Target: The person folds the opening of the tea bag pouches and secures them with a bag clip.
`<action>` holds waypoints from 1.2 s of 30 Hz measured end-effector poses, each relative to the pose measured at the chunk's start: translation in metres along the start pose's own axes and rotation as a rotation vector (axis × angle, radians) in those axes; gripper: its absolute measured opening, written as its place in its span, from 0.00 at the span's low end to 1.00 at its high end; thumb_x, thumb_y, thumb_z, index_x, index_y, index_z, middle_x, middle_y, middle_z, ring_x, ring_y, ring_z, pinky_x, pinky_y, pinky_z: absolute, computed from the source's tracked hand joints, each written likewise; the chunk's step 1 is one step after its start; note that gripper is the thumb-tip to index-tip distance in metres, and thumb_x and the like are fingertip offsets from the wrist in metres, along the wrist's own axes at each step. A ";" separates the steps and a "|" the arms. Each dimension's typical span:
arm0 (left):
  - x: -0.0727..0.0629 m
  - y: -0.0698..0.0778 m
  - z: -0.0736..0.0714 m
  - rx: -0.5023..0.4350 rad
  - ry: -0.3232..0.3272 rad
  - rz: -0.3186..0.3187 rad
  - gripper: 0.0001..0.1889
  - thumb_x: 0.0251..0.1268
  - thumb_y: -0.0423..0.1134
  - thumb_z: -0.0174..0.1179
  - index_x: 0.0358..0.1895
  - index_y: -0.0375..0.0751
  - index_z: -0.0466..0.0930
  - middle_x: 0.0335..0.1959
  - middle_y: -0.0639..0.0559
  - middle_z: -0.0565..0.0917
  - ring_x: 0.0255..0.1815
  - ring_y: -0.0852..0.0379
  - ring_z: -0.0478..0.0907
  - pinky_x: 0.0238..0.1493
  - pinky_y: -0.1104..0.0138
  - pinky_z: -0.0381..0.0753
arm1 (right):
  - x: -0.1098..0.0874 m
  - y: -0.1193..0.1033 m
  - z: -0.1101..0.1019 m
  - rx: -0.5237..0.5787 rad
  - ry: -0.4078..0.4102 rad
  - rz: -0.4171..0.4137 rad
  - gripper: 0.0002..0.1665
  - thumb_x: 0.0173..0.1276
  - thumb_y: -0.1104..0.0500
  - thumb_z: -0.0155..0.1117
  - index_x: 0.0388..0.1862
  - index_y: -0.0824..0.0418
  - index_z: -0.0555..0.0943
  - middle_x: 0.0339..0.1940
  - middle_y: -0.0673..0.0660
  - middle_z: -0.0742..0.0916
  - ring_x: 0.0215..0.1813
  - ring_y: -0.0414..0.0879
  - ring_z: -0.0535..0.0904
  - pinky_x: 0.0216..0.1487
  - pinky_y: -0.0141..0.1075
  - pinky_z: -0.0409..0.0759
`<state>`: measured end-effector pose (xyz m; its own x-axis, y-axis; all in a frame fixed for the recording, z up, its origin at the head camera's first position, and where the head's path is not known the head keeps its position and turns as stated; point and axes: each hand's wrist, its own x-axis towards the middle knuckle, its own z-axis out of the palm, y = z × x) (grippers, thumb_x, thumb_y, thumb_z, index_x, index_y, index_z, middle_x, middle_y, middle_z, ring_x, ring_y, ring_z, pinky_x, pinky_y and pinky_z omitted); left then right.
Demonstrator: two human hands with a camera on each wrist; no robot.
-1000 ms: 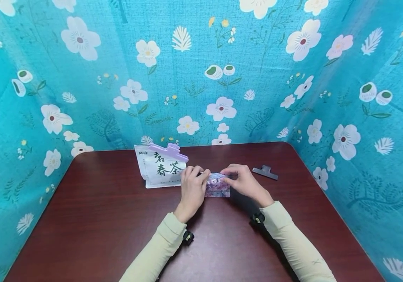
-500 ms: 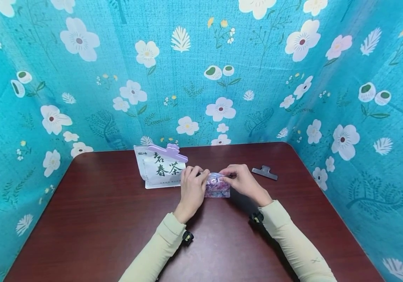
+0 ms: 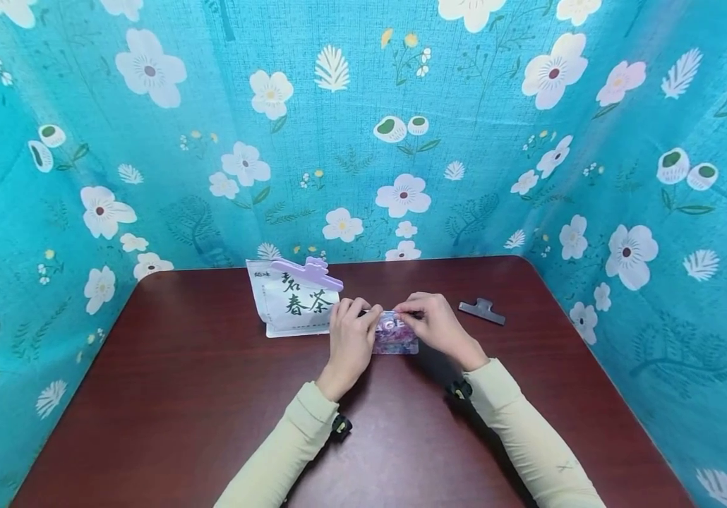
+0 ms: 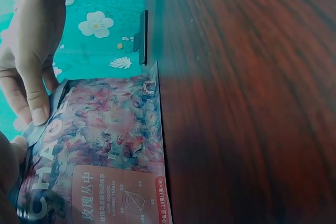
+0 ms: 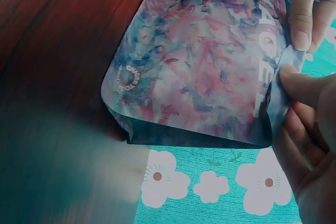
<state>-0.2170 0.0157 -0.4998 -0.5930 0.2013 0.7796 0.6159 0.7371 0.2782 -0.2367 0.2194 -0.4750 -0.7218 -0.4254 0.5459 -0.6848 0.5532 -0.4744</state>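
Observation:
A pink-and-blue patterned tea pouch with white letters stands on the table between the two hands. My left hand grips its top edge at the left end. At the right end my right hand pinches the same edge. In the right wrist view, the thumb and fingers of the right hand hold a folded strip along the top of the pouch, and the left fingers press close by. Only a little of the left hand shows in the left wrist view.
To the left stands a white tea bag with a purple clip along its top. A dark grey clip lies on the brown table to the right. A flowered blue curtain surrounds the back and sides.
The pouch's curved, bulging top has become straighter and flatter under the fingers, and its white letters show more clearly. Both hands keep their hold in nearly the same place.

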 end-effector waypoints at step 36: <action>0.001 0.003 0.001 0.001 0.011 -0.001 0.05 0.69 0.39 0.65 0.40 0.46 0.89 0.33 0.52 0.80 0.38 0.50 0.72 0.51 0.54 0.70 | -0.005 -0.002 0.000 -0.070 -0.003 0.017 0.06 0.68 0.61 0.71 0.42 0.55 0.90 0.37 0.48 0.88 0.38 0.39 0.82 0.39 0.39 0.82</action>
<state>-0.2164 0.0192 -0.4988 -0.5881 0.1933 0.7853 0.6146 0.7380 0.2786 -0.2322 0.2205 -0.4765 -0.7334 -0.4175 0.5364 -0.6641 0.6087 -0.4342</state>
